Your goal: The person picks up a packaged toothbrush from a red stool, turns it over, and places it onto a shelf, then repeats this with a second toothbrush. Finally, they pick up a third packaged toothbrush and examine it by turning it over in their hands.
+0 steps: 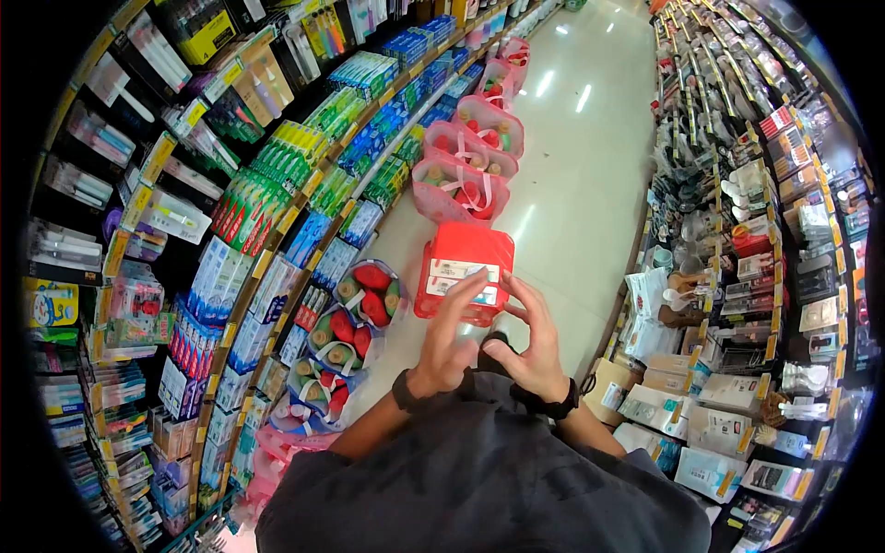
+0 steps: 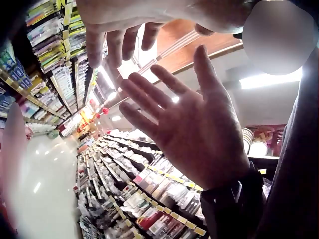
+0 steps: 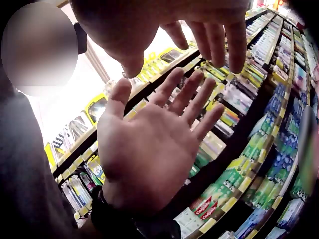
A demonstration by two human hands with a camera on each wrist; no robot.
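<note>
In the head view, my left hand and right hand are raised over a red container-like object with white labelled packages on top. Both hands have loosely extended fingers, palms facing each other, and neither holds anything. In the left wrist view, my left hand crosses the top and my right hand shows its spread palm. In the right wrist view, my right hand hangs at the top, with my left hand open below. Whether fingertips touch the packages, I cannot tell.
Shelves of toothpaste boxes and brushes stand on the left. Pink bags and clear-sided bags with red items line their base. Glossy floor runs ahead. Racks of small packaged goods rise on the right.
</note>
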